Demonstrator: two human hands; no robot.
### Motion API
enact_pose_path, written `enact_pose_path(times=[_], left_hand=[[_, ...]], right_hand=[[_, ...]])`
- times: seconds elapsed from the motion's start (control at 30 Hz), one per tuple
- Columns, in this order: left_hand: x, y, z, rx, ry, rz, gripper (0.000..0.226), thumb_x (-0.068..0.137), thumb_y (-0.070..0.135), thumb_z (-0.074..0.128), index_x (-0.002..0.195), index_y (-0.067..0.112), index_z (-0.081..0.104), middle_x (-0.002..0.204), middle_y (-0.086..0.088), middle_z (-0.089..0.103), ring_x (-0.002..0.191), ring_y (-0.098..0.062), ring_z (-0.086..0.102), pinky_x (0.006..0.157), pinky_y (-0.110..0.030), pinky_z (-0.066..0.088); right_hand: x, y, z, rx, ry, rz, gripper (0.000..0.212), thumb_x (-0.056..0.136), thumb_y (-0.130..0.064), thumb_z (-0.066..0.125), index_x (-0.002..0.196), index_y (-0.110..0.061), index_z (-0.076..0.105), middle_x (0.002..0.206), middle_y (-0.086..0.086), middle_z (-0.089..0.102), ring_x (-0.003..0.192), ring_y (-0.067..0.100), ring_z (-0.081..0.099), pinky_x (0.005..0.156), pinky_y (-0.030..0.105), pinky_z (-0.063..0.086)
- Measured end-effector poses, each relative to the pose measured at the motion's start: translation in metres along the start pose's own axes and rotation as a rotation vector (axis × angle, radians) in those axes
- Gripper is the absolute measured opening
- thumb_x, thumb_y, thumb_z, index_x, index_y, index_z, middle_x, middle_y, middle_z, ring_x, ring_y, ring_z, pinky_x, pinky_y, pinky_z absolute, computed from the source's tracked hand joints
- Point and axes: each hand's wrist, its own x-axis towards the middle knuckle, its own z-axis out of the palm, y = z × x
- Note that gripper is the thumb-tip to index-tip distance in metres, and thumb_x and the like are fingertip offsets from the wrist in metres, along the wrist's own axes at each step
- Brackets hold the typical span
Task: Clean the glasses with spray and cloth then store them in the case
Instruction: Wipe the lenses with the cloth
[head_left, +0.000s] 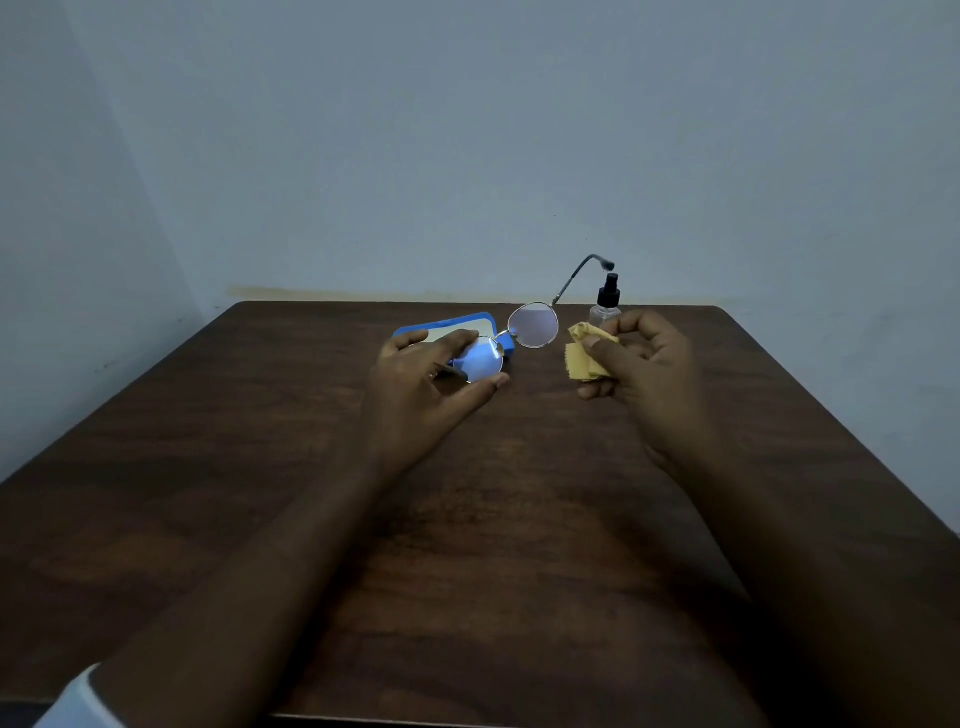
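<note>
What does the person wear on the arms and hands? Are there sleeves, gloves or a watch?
The left hand and the right hand wear no gloves, and no watch shows. Both arms are bare, except for a pale sleeve high on the left one.

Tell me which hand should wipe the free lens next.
The right hand: it pinches the cloth beside the free lens, while the left hand holds the glasses by the other lens.

The desk (467, 519) is dark grained wood with a faint sheen. The glasses (533, 325) have a thin metal frame and glossy lenses. The cloth (582, 358) is matt fabric; the case (415, 328) looks like smooth plastic.
</note>
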Motion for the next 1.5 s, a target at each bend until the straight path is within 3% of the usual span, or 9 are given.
enact_pose_path(times=[0.07,0.27,0.4,0.53,0.73,0.97,1.17,1.3,1.5], left_hand=[[-0.001,0.001,0.0,-0.02,0.024,0.0,0.051,0.081,0.042,0.084,0.117,0.007,0.081,0.097,-0.008,0.082,0.108,0.011,0.048,0.101,-0.044,0.05],[-0.003,0.003,0.003,0.003,0.015,0.037,0.055,0.081,0.051,0.083,0.116,0.008,0.081,0.09,-0.007,0.082,0.104,-0.01,0.058,0.105,-0.043,0.05],[-0.004,0.002,0.009,0.007,-0.037,0.052,0.053,0.082,0.05,0.084,0.119,0.012,0.081,0.098,0.002,0.083,0.096,-0.01,0.071,0.115,-0.038,0.044],[-0.008,0.006,0.013,0.011,-0.042,0.143,0.045,0.084,0.038,0.086,0.119,0.01,0.081,0.098,0.0,0.083,0.103,-0.008,0.059,0.111,-0.027,0.038],[-0.002,0.002,0.009,0.054,0.021,0.077,0.052,0.082,0.049,0.086,0.114,0.008,0.082,0.086,0.001,0.081,0.094,-0.009,0.067,0.109,-0.037,0.047],[-0.004,0.004,0.011,0.091,-0.014,0.084,0.055,0.083,0.058,0.082,0.113,0.011,0.082,0.087,0.001,0.081,0.097,-0.009,0.065,0.109,-0.028,0.041],[-0.005,0.006,0.013,0.145,0.079,0.151,0.053,0.077,0.049,0.084,0.107,0.005,0.083,0.077,-0.004,0.079,0.106,-0.017,0.052,0.097,-0.027,0.042],[-0.006,-0.003,0.017,0.151,0.015,0.143,0.058,0.086,0.06,0.067,0.114,0.011,0.082,0.089,0.0,0.082,0.108,-0.011,0.055,0.105,-0.026,0.039],[-0.006,-0.004,0.023,0.094,0.147,0.146,0.054,0.083,0.062,0.071,0.103,0.013,0.083,0.078,0.004,0.08,0.103,-0.012,0.056,0.098,-0.018,0.037]], right_hand=[[-0.003,-0.002,0.004,0.042,-0.088,0.088,0.005,0.083,-0.019,0.076,0.083,-0.022,0.072,0.104,0.021,0.073,0.077,0.027,0.073,0.062,0.038,0.061],[-0.011,0.004,0.012,0.083,-0.254,0.219,0.009,0.1,0.0,0.061,0.108,-0.005,0.062,0.106,0.016,0.079,0.089,0.031,0.076,0.074,0.045,0.065],[-0.015,0.008,0.019,0.118,-0.235,0.203,0.035,0.096,-0.006,0.072,0.123,-0.005,0.051,0.106,0.015,0.079,0.084,0.031,0.077,0.073,0.041,0.065],[-0.022,0.011,0.027,0.152,-0.289,0.22,0.059,0.086,-0.015,0.084,0.132,0.0,0.049,0.104,0.019,0.078,0.083,0.029,0.073,0.072,0.037,0.061],[-0.017,0.003,0.019,0.089,-0.269,0.206,0.033,0.079,-0.016,0.081,0.102,-0.005,0.061,0.095,0.017,0.077,0.08,0.03,0.073,0.071,0.037,0.064],[-0.018,0.003,0.02,0.171,-0.309,0.229,0.016,0.101,0.002,0.057,0.108,0.007,0.071,0.104,0.028,0.072,0.096,0.034,0.068,0.081,0.035,0.063],[-0.021,0.001,0.022,0.067,-0.26,0.148,0.028,0.081,-0.016,0.081,0.101,-0.007,0.062,0.093,0.018,0.079,0.078,0.025,0.076,0.069,0.033,0.062],[-0.023,0.002,0.023,-0.054,-0.304,0.023,0.008,0.092,-0.012,0.078,0.1,-0.013,0.079,0.093,0.01,0.081,0.082,0.015,0.074,0.074,0.023,0.057],[-0.027,0.0,0.029,-0.362,-0.159,-0.245,0.026,0.096,-0.012,0.068,0.101,-0.036,0.077,0.091,-0.012,0.079,0.085,-0.001,0.071,0.074,0.012,0.049]])
